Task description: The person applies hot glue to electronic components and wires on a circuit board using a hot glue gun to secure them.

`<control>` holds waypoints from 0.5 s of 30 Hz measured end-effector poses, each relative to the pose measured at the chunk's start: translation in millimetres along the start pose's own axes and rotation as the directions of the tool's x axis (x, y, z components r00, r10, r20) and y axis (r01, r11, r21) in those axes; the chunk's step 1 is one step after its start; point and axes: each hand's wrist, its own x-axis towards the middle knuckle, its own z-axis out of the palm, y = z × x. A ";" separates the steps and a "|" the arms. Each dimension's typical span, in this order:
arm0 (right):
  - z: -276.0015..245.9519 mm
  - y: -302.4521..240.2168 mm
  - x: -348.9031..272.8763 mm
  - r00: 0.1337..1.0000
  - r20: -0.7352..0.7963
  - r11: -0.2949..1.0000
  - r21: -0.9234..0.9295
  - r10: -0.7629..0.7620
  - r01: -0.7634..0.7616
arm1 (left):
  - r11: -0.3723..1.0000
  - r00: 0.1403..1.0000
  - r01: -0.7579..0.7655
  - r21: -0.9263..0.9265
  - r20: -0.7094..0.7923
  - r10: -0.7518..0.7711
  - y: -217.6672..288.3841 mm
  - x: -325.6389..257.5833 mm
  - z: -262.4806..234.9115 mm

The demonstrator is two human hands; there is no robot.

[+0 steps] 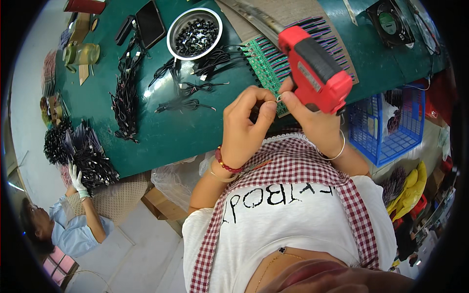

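My right hand (312, 122) grips a red and black gun-shaped tool (317, 68), its nose pointing at the near edge of a green circuit-board strip (266, 61). Purple and black wires fan out from the strip's far side. My left hand (246, 124) is pinched at the same spot, fingertips touching a small wire end next to the tool's tip. Both hands meet over the near edge of the green table (161, 132).
A metal bowl (194, 33) of small black parts stands at the back. Bundles of black cables (126, 97) lie left of it, with a dark phone (150, 23). A blue plastic basket (388, 124) sits right. Another person's gloved hand (75, 178) holds cables at the left.
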 end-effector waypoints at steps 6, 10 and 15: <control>-7.7 -4.1 2.8 0.994 0.072 0.996 0.011 0.086 -0.087 | 0.832 0.921 -0.287 0.474 -0.104 0.377 2.5 7.8 0.2; -4.9 2.7 1.7 0.983 0.065 0.985 -0.033 0.172 -0.170 | 0.809 0.905 -0.337 0.482 -0.070 0.419 -1.3 7.4 2.9; -4.5 9.3 4.5 0.991 0.043 0.985 0.107 0.127 -0.131 | 0.815 0.914 -0.296 0.498 -0.099 0.393 2.6 11.4 1.0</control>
